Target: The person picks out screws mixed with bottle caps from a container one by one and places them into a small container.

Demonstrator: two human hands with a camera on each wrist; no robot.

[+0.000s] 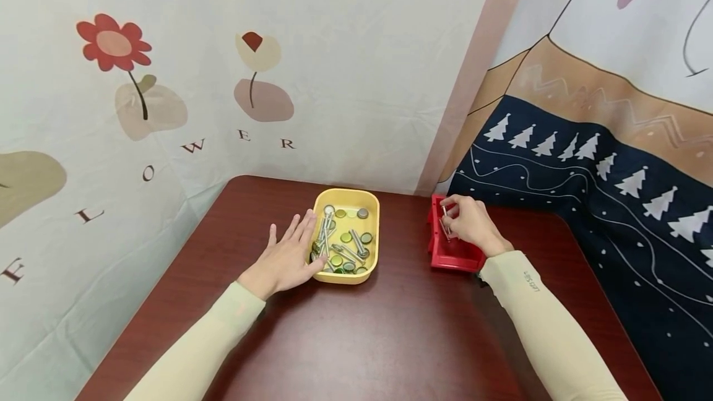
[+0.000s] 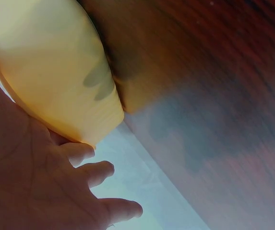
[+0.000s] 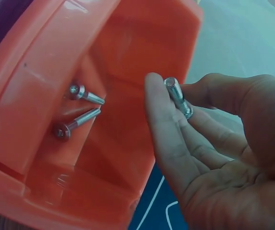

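My left hand (image 1: 286,258) lies with fingers spread against the left side of a yellow tray (image 1: 348,196), its thumb over the near rim. Metal bolts (image 1: 325,232) and round bottle caps (image 1: 337,260) are mixed in that tray. Over a red plastic bin (image 1: 453,262), my right hand (image 1: 473,224) pinches a silver bolt (image 3: 175,96) between thumb and fingers. Two more bolts, one upper (image 3: 88,95) and one lower (image 3: 77,123), lie inside the bin in the right wrist view. From the head view, the right hand covers part of the bin.
Both containers stand toward the back of a dark red-brown table (image 1: 345,339). Behind it hangs a pale cloth (image 1: 356,79) with printed flowers and letters. A dark blue cloth (image 1: 546,184) with white trees borders the right side.
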